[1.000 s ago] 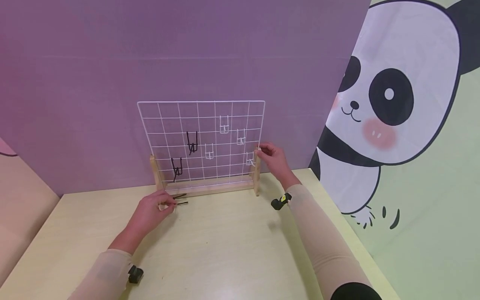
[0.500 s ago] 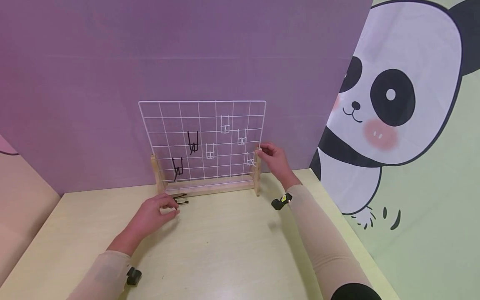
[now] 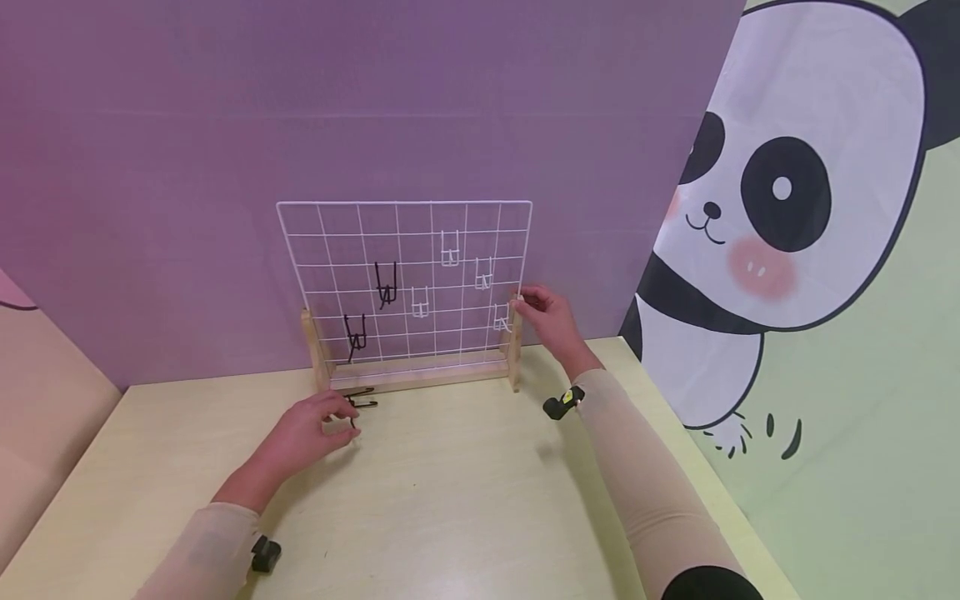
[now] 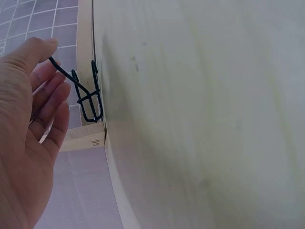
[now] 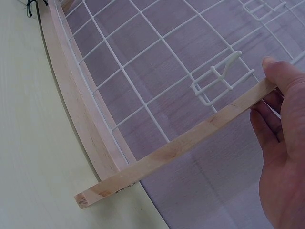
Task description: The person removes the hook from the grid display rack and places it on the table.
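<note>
A person's left hand (image 3: 303,425) pinches a black hook (image 4: 89,97) by its prong between thumb and forefinger, the other fingers loosely bent, just in front of the lower left corner of a white wire grid (image 3: 402,290). We cannot tell whether the hook touches the tabletop (image 3: 450,492) beneath it. At the grid's right edge, the right hand (image 3: 551,321) grips the top of the right wooden post (image 3: 514,354), thumb on one side and curled fingers on the other.

A left wooden post (image 3: 313,346) flanks the grid's opposite edge, and a wooden base rail (image 3: 420,379) runs along its foot. We count two more black hooks (image 3: 387,293) hanging on the grid's left half, one lower than the other, and four white hooks (image 3: 450,264) toward its middle and right, the lowest just beside the gripped post.

Below the grid's right side, a black wrist device (image 3: 561,404) carries a yellow label (image 3: 567,396) too small for us to read; dark marks (image 4: 95,142) at the left post's foot are equally unclear. Behind the grid we see a purple wall (image 3: 187,208), and to its right a painted panda (image 3: 862,192).
</note>
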`<state>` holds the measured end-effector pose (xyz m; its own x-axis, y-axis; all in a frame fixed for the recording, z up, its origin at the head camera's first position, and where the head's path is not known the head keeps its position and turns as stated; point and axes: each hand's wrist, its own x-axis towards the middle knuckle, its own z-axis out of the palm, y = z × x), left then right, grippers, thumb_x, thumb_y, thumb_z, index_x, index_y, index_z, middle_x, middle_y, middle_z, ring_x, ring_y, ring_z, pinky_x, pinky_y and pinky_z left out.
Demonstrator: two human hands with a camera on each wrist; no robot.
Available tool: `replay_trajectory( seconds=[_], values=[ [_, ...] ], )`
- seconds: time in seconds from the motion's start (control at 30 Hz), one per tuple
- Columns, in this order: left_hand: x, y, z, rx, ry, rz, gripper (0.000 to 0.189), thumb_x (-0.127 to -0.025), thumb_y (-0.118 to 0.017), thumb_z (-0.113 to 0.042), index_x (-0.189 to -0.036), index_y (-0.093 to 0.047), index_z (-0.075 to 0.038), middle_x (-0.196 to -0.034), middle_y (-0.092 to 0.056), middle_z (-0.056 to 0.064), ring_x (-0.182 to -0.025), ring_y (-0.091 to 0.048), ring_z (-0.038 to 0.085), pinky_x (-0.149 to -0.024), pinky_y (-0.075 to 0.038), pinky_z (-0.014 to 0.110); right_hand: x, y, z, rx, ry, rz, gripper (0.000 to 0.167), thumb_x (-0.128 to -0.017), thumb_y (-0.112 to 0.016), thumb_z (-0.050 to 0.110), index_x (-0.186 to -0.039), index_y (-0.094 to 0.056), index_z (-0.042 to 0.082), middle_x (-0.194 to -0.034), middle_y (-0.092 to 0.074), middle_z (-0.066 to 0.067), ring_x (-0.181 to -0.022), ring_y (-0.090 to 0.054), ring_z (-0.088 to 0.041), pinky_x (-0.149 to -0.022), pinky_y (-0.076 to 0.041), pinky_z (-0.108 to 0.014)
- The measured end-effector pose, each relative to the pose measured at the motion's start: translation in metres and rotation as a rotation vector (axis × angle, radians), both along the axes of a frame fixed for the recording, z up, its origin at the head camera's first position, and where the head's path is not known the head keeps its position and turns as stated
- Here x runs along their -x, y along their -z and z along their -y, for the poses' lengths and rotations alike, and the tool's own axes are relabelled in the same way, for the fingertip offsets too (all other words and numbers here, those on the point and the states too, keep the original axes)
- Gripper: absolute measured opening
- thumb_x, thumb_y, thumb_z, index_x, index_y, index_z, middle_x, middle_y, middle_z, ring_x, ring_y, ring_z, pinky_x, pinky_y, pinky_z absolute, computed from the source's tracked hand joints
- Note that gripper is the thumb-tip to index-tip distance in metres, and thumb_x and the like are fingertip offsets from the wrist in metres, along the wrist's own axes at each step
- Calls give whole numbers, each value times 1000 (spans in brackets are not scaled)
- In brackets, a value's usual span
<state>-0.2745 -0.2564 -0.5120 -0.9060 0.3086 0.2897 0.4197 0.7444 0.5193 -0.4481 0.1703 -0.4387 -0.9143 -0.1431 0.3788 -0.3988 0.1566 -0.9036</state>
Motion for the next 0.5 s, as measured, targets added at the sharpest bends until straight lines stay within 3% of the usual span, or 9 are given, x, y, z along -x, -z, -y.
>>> replay_trajectory(
  seconds=[0.3, 0.5],
  values=[
    [1, 2, 1, -12, 29, 36, 27, -93, -90, -12, -115, -78, -4, -112, -69, 4, -108, -72, 33, -96, -62, 56, 1, 1, 0, 17, -11, -19, 28, -105, -77, 11, -130, -76, -3, -127, -72, -11, -115, -69, -19, -102, -57, -28],
    [3, 4, 1, -16, 25, 66, 29, -92, -91, -11, -115, -77, -3, -111, -65, 4, -109, -72, 34, -98, -61, 56, 2, 2, 0, 10, 2, 0, 28, -106, -77, 12, -130, -76, -1, -128, -72, -11, -117, -68, -20, -106, -57, -33]
  ],
)
